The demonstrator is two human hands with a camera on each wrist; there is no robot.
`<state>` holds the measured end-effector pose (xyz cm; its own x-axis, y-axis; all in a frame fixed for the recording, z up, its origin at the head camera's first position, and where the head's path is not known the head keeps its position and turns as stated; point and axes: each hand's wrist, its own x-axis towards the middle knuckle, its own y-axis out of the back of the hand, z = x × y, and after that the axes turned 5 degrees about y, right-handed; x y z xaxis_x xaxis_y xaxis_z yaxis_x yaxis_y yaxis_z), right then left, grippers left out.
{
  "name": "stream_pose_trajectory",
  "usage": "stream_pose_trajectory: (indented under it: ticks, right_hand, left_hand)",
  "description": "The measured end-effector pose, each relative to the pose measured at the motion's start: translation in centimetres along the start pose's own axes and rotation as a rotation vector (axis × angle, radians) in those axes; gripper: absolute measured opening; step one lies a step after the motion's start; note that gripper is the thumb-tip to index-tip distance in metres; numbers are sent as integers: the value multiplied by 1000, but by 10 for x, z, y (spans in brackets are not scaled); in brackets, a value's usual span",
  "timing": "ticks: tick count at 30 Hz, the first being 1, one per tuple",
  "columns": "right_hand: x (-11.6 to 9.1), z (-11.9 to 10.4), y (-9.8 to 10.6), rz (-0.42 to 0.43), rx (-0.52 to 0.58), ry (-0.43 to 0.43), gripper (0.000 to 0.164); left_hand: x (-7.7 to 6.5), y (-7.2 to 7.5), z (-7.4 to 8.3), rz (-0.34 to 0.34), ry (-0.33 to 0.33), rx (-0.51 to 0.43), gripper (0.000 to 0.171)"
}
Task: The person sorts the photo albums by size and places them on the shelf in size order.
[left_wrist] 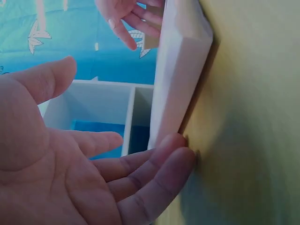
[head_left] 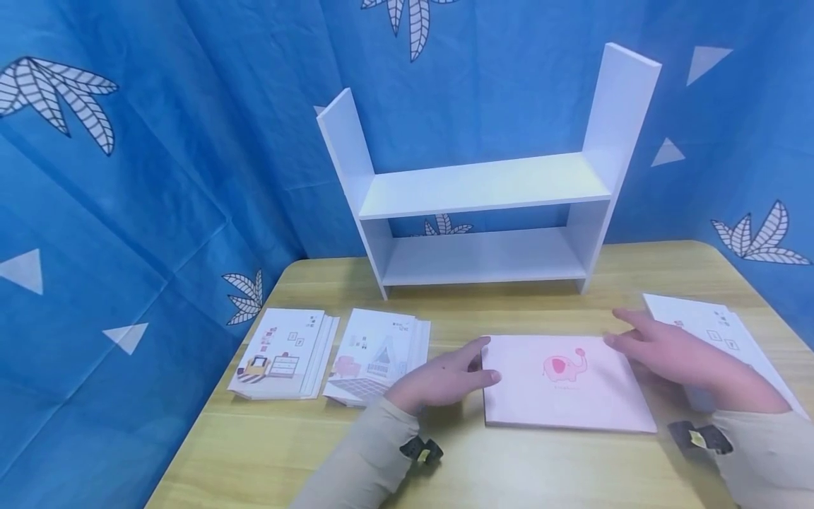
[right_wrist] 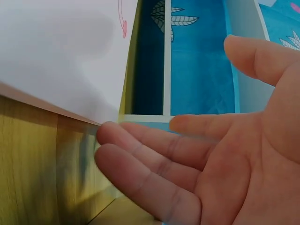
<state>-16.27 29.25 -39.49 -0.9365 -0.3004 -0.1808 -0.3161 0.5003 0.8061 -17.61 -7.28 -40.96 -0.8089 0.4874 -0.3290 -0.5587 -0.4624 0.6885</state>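
A pale pink notebook or stack of notebooks (head_left: 524,396) with a pink elephant on its cover lies flat on the table. My left hand (head_left: 441,378) is at its left edge, the fingers loosely bent. In the left wrist view the fingertips (left_wrist: 176,161) meet the pale side of the pink notebook (left_wrist: 173,84), and the thumb stands away from it. My right hand (head_left: 680,353) is by the far right corner. The right wrist view shows its fingertips (right_wrist: 110,133) at the corner of the notebook (right_wrist: 56,56), the thumb raised apart. Neither hand grips it.
A white two-tier shelf (head_left: 483,187) stands at the back of the wooden table (head_left: 254,452). Two fanned stacks of white booklets, a left one (head_left: 280,353) and a middle one (head_left: 375,353), lie at left. More white booklets (head_left: 712,329) lie partly under the right arm. Blue patterned cloth (head_left: 159,177) hangs behind.
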Motion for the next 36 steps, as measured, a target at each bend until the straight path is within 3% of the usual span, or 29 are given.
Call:
stream_pose_trajectory:
  ticks: [6, 12, 19, 26, 31, 36]
  right_hand:
    - [2, 2, -4, -53, -29, -28, 87]
    - [4, 1, -14, -20, -16, -11, 83]
    - [10, -1, -23, 42, 23, 36, 78]
    - [12, 7, -28, 19, 264, 0, 78]
    - [19, 5, -37, 36, 509, -6, 75]
    - [27, 6, -45, 120, 516, 9, 69]
  left_hand:
    - [5, -4, -1, -8, 41, -102, 74]
    - [8, -7, -4, 25, 86, -285, 72]
    - [16, -14, -12, 107, 110, -605, 71]
    - [24, -23, -17, 198, 145, -839, 71]
    - [31, -29, -18, 224, 104, -973, 71]
    - [35, -36, -18, 199, 60, -1114, 79]
